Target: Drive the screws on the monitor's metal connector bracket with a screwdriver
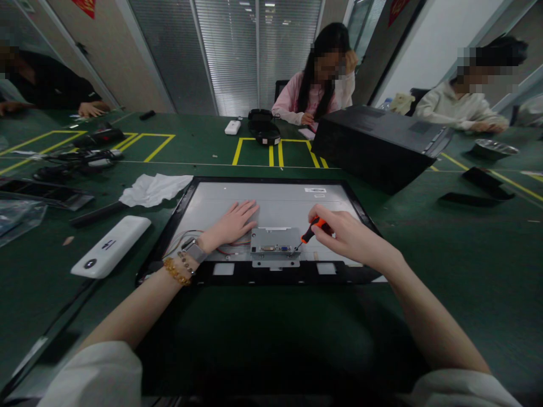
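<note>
In front of me a monitor panel (pixel 280 203) lies with its grey metal back up, inside a black frame. Near its close edge sits a metal bracket box (pixel 275 240) with video ports facing me. My right hand (pixel 339 229) is closed around an orange and black screwdriver (pixel 311 230), whose tip reaches the right end of the port row. Whether the tip sits in a screw is too small to tell. My left hand (pixel 231 223) rests flat on the panel, fingers spread, left of the box. Thin coloured wires (pixel 231 247) run partly beneath that hand.
A white power bank (pixel 111 247) with a cable and crumpled white tissue (pixel 155 189) lie at the left. Behind the panel to the right stands a large black case (pixel 377 144). A metal bowl (pixel 494 148) is farther right. Several people sit around the green table (pixel 462 271).
</note>
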`<state>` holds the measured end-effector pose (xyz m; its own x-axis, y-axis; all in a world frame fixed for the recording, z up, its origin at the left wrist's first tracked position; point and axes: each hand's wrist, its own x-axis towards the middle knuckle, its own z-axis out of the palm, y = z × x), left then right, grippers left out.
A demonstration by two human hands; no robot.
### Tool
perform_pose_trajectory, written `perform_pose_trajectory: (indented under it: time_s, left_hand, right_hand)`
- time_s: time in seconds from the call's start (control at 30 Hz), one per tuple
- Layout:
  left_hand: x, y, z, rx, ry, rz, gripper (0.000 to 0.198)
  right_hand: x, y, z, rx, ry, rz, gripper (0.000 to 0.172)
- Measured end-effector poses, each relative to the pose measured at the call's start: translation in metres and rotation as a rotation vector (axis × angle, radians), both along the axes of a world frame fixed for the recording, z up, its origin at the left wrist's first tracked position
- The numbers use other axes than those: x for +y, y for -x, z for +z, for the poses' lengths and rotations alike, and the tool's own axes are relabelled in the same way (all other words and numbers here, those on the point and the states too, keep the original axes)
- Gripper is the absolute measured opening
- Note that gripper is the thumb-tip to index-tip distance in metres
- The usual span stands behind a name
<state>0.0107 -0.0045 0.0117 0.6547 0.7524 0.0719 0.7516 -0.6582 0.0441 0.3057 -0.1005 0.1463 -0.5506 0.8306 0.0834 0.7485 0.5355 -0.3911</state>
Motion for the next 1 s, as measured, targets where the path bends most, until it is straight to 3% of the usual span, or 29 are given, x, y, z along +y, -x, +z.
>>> perform_pose_trajectory:
  time_s: [0.2,0.47,1.0]
  left_hand:
    - [0.000,0.001,-0.001,-0.016,-0.005,-0.016,0.055]
    - [0.001,0.000,-0.002,0.004,-0.001,-0.012,0.054]
    - [0.000,0.001,-0.001,-0.013,0.009,-0.006,0.054]
  right_hand:
    - [0.002,-0.009,0.002,-0.111,-0.009,-0.055,0.024]
    - [0.003,-0.010,-0.001,-0.104,-0.021,-0.008,0.034]
    - [-0.003,-0.006,0.002,0.029,0.010,0.039,0.009]
